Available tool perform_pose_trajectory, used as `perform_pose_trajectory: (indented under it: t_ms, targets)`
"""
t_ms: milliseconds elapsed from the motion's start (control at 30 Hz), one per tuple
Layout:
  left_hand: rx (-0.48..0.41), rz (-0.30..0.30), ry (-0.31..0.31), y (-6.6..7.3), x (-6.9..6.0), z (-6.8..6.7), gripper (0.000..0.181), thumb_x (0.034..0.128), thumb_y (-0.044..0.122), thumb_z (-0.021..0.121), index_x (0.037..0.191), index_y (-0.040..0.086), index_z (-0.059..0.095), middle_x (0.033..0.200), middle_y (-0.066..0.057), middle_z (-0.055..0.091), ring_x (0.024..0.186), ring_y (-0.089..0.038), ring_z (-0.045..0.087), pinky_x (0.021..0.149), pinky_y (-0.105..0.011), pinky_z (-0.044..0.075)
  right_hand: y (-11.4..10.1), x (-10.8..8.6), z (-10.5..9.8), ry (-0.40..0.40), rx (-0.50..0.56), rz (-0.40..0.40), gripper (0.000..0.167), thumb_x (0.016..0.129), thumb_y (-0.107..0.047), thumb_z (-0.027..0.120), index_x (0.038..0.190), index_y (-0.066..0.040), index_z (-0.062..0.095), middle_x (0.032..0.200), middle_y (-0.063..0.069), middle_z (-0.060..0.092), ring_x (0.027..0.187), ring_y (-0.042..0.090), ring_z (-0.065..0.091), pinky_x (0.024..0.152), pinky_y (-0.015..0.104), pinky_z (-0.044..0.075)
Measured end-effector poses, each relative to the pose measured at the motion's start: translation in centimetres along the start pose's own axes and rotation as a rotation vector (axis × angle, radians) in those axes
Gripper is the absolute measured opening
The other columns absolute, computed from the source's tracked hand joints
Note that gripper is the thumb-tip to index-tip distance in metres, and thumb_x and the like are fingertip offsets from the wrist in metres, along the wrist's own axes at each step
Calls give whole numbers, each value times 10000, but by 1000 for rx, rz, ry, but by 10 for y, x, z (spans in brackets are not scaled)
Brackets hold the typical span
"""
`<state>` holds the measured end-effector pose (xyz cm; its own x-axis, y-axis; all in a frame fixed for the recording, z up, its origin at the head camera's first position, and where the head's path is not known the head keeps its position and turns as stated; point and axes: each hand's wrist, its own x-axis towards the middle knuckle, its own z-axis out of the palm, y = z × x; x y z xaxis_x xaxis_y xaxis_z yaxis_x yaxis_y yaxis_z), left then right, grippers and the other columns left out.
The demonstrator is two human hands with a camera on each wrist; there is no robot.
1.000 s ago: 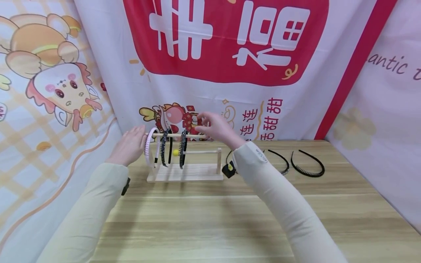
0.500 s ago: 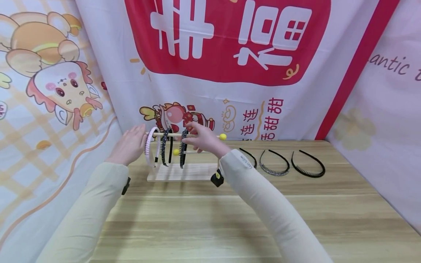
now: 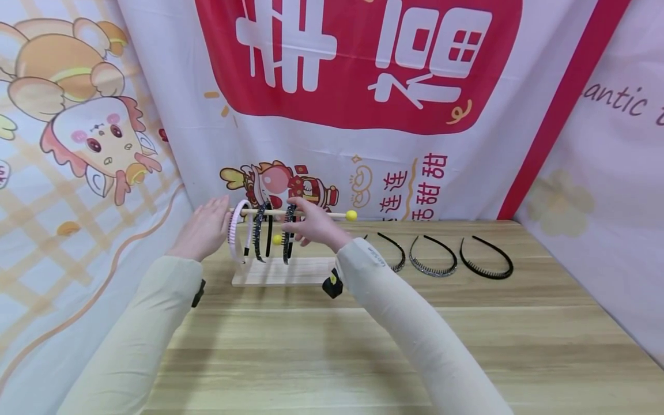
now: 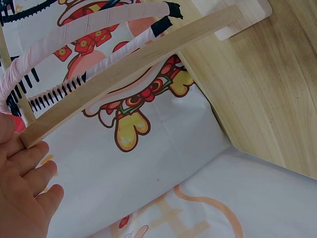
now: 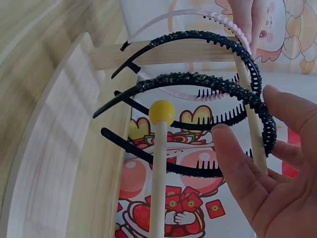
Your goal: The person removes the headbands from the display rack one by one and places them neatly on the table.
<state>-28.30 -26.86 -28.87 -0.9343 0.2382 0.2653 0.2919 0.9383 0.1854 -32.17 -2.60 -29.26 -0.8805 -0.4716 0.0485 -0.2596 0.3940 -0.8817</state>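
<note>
A wooden headband stand (image 3: 290, 274) stands at the back left of the table, with three headbands hung on its upper rod. My left hand (image 3: 203, 229) holds the stand at the left end of that rod, its fingers (image 4: 37, 161) against the top of the post. Beside it hangs the pink headband (image 3: 233, 233), then a black glittery headband (image 3: 257, 236). My right hand (image 3: 316, 225) is on the rightmost black glittery headband (image 5: 198, 79). In the right wrist view its fingers and thumb lie around the toothed band near the rod.
A yellow ball (image 3: 351, 215) caps the upper rod's right end; another yellow ball (image 5: 162, 113) caps the lower rod. More headbands lie on the table to the right: a black one (image 3: 487, 271), a silvery one (image 3: 433, 271) and one partly behind my right arm. Printed cloth hangs behind and at both sides.
My right hand has moved left from the rod's right end onto the rightmost hanging headband, uncovering the yellow ball. My left hand has stayed at the stand.
</note>
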Motion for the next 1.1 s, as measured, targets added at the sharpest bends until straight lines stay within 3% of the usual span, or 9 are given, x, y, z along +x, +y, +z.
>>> perform_pose_trajectory:
  t_ms: [233,400,633,1100]
  targets:
    - [7,-4,-4,0,0,1,510,1009,192,255,1405,-117,165,1427,-317,202,1317,-455,150,1090,-529,63,1,3,2,-3,55,-14,569,854,-122,667,1369,-159,430,1360,141,443,770,349,633,611,361,571]
    - [7,-4,-5,0,0,0,511,1009,192,253,1405,-117,161,1427,-316,202,1317,-456,150,1090,-530,63,1,4,-1,26,31,-41,534,859,-97,658,1351,-162,460,1259,102,521,695,282,632,569,307,568]
    - [8,-9,-8,2,-1,-2,512,1010,191,252,1407,-116,151,1433,-314,186,1320,-452,144,1091,-527,57,-8,-3,-12,42,1,-89,505,873,-90,630,1343,-178,468,1376,118,407,607,252,618,551,303,563]
    - [14,-10,-10,3,-1,-1,515,1010,201,245,1407,-115,159,1433,-312,190,1320,-450,149,1093,-523,59,-18,-16,-31,41,-1,-102,500,885,-97,618,1348,-196,455,1405,78,373,612,251,626,565,316,562]
